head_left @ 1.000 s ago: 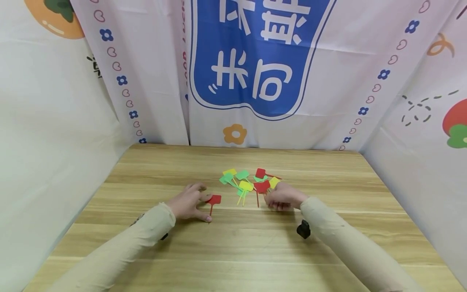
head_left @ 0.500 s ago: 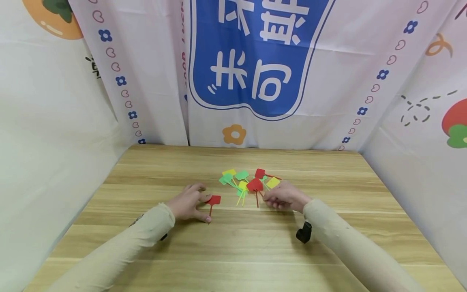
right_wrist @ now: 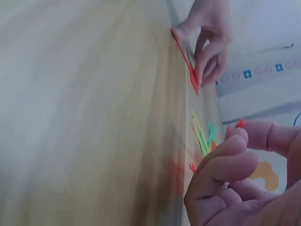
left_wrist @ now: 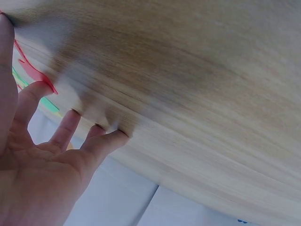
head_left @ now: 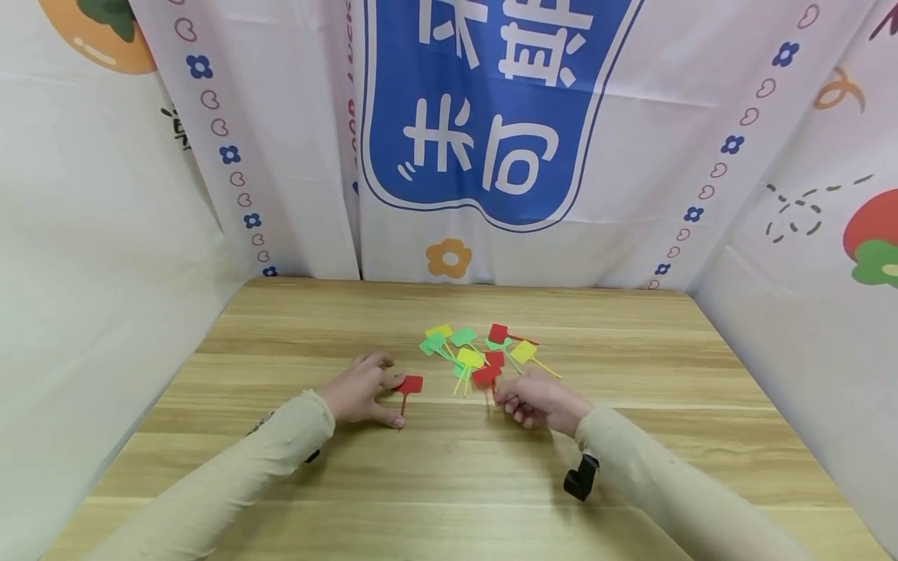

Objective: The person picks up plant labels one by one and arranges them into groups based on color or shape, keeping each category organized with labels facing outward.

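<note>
Left of the heap of coloured tags on the worktop, the left hand, grip spread, touches a red tag; at the heap's near side, the right hand pinches, apparently, a second red tag.

right hand, red tag nearer left hand

left hand: fingers spread | right hand: fingers curled, apparently in a pinch
</note>
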{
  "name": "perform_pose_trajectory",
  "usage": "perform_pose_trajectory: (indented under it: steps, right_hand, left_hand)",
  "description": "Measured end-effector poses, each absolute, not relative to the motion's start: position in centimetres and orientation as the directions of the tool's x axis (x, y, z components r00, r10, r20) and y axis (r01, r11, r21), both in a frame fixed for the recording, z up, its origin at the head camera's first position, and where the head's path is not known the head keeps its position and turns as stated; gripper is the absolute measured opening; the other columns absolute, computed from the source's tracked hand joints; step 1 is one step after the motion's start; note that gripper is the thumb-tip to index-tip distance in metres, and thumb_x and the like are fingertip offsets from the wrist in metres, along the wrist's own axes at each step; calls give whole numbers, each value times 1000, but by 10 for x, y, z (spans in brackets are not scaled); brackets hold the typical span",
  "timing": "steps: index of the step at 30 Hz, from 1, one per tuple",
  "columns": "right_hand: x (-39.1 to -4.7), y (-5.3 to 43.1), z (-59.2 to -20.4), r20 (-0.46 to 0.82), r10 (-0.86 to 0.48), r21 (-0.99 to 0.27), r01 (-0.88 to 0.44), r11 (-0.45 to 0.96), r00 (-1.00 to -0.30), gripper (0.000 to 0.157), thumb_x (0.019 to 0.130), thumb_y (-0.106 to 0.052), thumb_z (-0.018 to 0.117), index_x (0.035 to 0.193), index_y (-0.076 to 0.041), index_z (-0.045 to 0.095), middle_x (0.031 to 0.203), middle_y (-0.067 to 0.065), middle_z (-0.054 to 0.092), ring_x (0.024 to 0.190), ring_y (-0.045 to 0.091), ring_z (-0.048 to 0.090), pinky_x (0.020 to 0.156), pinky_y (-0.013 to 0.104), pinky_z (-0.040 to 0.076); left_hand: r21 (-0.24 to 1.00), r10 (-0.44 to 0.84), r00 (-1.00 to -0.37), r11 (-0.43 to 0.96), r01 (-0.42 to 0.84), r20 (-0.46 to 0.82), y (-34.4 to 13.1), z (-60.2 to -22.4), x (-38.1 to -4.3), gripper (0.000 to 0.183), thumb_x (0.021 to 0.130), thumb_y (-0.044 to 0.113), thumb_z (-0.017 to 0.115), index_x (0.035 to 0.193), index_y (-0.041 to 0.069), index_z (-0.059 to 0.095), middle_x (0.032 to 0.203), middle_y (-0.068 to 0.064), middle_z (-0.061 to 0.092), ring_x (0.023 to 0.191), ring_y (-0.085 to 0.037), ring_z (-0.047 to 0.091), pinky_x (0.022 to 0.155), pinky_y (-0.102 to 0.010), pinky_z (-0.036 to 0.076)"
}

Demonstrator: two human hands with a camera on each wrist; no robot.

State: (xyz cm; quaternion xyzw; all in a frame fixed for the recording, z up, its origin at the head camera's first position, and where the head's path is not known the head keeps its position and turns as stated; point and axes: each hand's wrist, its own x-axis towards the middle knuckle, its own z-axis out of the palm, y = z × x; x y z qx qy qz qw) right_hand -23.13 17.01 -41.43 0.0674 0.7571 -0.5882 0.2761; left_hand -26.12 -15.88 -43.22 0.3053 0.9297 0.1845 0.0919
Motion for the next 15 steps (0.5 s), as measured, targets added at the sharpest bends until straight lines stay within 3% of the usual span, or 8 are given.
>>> perform_pose_trajectory:
  steps: [15]
  right_hand:
    - [-213, 159, -417, -491, -238, -838, 380, 391, -838, 16, 79, -14, 72, 68, -5, 64, 60, 2, 55, 48, 10, 44, 42, 20, 34]
  left_hand:
    - [396, 598, -799, 751, 528, -69, -160, -435, -263, 86, 71, 59, 79, 135, 5, 58, 148, -23, 36, 130, -50, 31, 100, -60, 36]
